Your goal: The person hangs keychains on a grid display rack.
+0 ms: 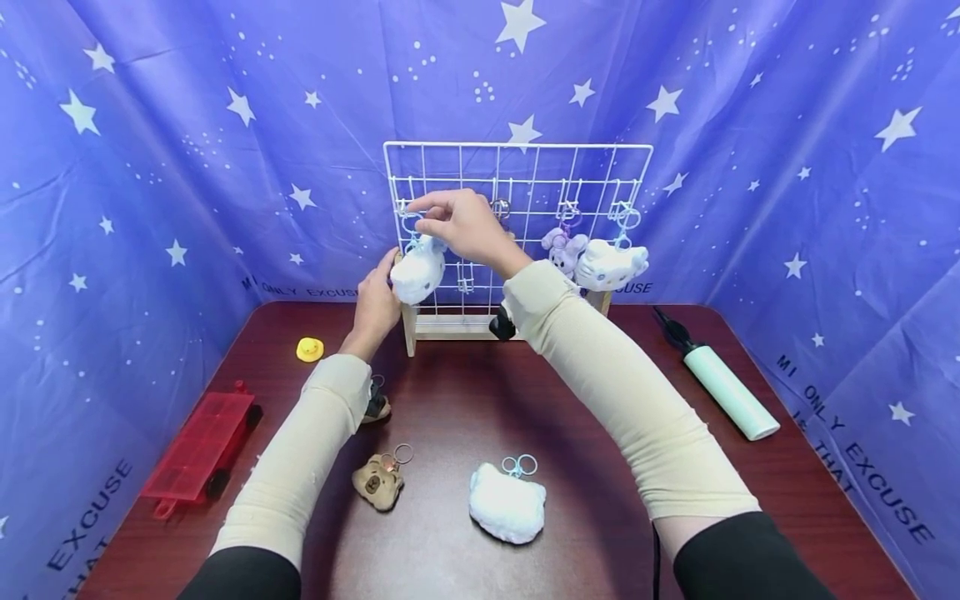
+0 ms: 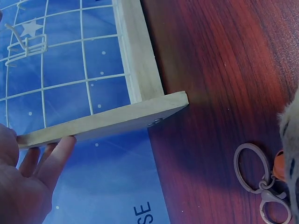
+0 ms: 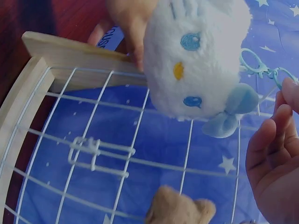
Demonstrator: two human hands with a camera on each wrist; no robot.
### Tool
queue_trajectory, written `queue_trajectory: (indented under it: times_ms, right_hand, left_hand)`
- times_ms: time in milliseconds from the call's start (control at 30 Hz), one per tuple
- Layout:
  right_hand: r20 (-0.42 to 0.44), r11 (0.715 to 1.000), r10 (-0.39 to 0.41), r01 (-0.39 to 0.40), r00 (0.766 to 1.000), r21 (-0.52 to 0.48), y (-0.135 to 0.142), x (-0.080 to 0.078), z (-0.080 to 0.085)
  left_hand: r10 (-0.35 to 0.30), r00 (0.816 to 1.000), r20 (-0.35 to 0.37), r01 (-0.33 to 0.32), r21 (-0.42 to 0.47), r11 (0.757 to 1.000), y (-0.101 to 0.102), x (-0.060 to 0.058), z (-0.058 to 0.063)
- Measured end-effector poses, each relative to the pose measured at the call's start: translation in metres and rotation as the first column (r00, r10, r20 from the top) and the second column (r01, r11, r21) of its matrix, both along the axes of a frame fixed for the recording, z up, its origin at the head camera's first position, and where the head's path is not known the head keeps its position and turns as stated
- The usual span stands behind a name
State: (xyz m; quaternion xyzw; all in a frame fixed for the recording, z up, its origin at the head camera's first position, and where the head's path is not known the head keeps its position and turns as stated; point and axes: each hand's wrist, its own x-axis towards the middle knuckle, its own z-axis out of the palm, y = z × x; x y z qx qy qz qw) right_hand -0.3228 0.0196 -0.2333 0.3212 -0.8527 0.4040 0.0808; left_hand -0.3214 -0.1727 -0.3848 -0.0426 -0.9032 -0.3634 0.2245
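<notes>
Cream sleeves (image 1: 621, 396) with folded cuffs and black sleeves (image 1: 746, 557) higher up leave the left hand (image 1: 377, 302) and right hand (image 1: 472, 229) bare, with a black device (image 1: 502, 324) near the right cuff.

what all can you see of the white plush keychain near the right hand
The white plush keychain looks furry and stuffed, with blue eyes, a yellow nose, whisker lines and a light blue bow. Its ring-and-clasp fitting is light blue too. It dangles, tilted, before the left part of the wire rack, and the right hand pinches the fitting; whether that is hooked onto the rack is unclear.
</notes>
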Motion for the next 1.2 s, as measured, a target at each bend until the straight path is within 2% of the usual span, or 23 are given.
queue_trajectory:
  times_ms: [133, 267, 333, 500, 600, 833, 1033, 1200]
  right_hand:
    - [0.017, 1.0, -0.01, 0.01, 1.0, -0.016, -0.01, 0.001, 0.004]
    - [0.034, 0.998, -0.055, 0.055, 0.998, -0.003, -0.015, 0.002, 0.004]
    - [0.039, 0.997, -0.082, 0.081, 0.996, 0.01, -0.017, 0.002, 0.003]
    - [0.027, 0.995, -0.096, 0.096, 0.995, 0.011, -0.02, 0.0, 0.003]
    - [0.021, 0.995, -0.104, 0.104, 0.994, 0.01, -0.023, 0.0, 0.004]
    - [0.031, 0.991, -0.136, 0.135, 0.99, 0.025, -0.026, -0.001, 0.005]
    - [0.001, 0.991, -0.134, 0.134, 0.991, 0.027, -0.025, -0.002, 0.003]
    - [0.011, 0.988, -0.151, 0.15, 0.989, 0.032, -0.023, -0.002, 0.001]
  left_hand:
    - [-0.013, 1.0, 0.006, 0.014, -0.025, 1.0, -0.002, 0.003, 0.0]
    - [-0.017, 0.999, 0.041, 0.015, 0.049, 0.999, -0.001, 0.005, -0.001]
    - [-0.029, 0.999, 0.037, 0.027, 0.062, 0.998, -0.001, 0.005, -0.001]
    - [-0.029, 0.999, -0.031, 0.028, -0.057, 0.998, -0.001, 0.005, -0.001]
    - [-0.013, 0.999, -0.051, 0.009, -0.078, 0.997, -0.001, 0.006, 0.0]
    - [-0.002, 1.0, -0.015, 0.003, 0.064, 0.998, 0.0, 0.007, 0.001]
    - [-0.002, 1.0, -0.009, 0.002, -0.028, 1.0, -0.002, 0.004, 0.001]
    - [-0.007, 1.0, -0.022, 0.006, -0.033, 0.999, -0.001, 0.0, 0.001]
